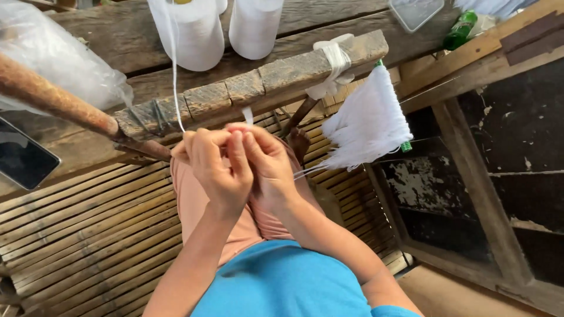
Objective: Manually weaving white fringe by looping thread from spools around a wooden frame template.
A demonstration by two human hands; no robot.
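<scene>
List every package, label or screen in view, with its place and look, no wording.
Phone screen: far left edge, dark, blank rectangle, lying tilted.
Plastic bag: upper left, clear, crumpled.
Clear plastic container: top, right of centre, squarish, see-through.
Green bottle: top right, lying down; label too small to tell.

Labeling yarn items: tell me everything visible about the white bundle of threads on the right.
The white thread bundle is a fan-shaped skein of many fine strands, looking like cotton. It hangs tilted from a green rod, just below the end of the wooden beam. Its strands narrow at the lower left toward the right hand. A few thin threads trail from it.
</scene>
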